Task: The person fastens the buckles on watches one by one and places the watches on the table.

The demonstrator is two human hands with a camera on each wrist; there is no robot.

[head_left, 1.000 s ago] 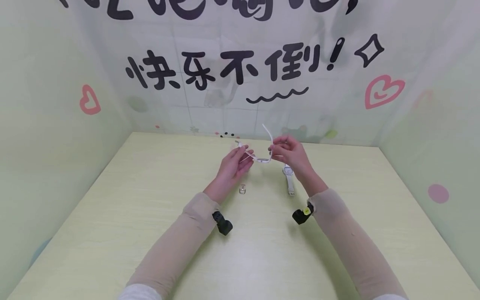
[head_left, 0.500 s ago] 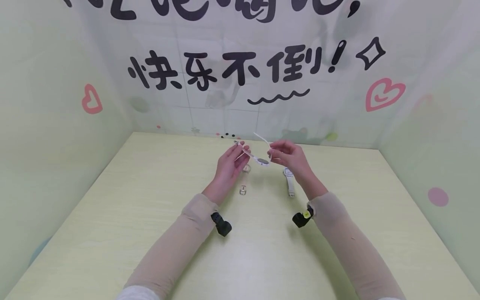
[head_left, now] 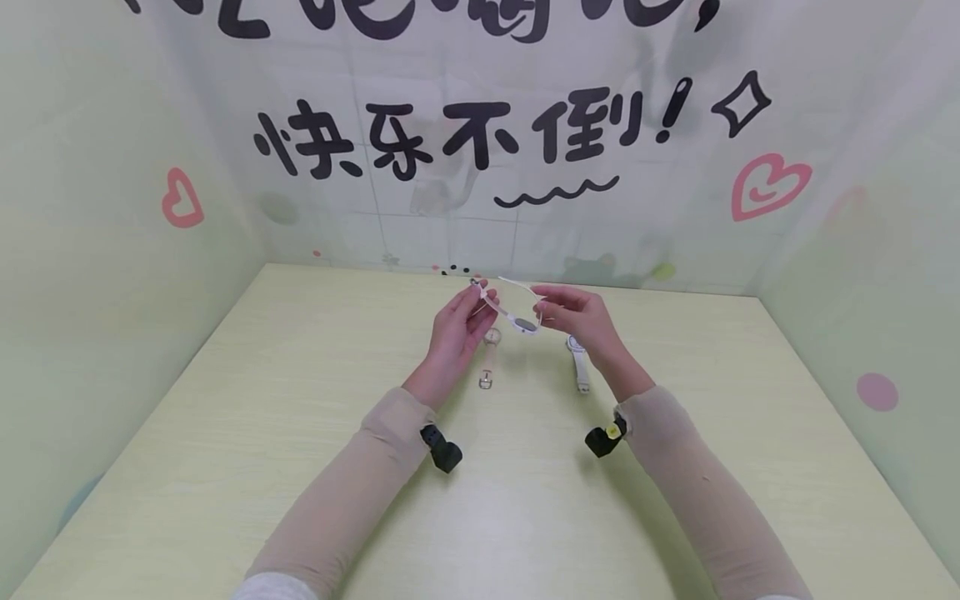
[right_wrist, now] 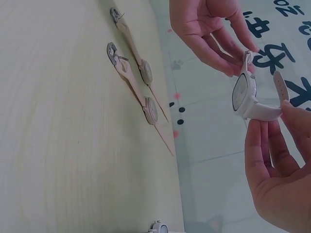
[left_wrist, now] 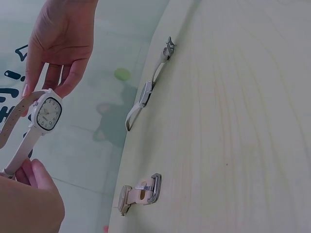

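Both hands hold up a white wristwatch (head_left: 524, 325) over the far part of the table. My left hand (head_left: 456, 330) pinches its buckle-side strap. On the other side, my right hand (head_left: 576, 313) grips the holed strap, which bends back toward the left hand in an open loop. The left wrist view shows the square dial (left_wrist: 49, 114) with black numerals facing that camera. Under the left hand lies a pink-strapped watch (head_left: 487, 363); a second pink watch (right_wrist: 127, 41), seen in the right wrist view, is hidden in the head view. Near my right wrist rests another white watch (head_left: 579, 365).
The pale wooden table (head_left: 300, 400) ends at a printed backdrop (head_left: 435, 225) just behind the hands. Side panels (head_left: 97, 275) with hearts and dots stand left and right. A black camera (head_left: 444, 450) hangs at each wrist.
The upright free strap end has swung down and left toward the left hand. The watch head has tilted, and the left hand has shifted slightly left, uncovering more of the pink watch.
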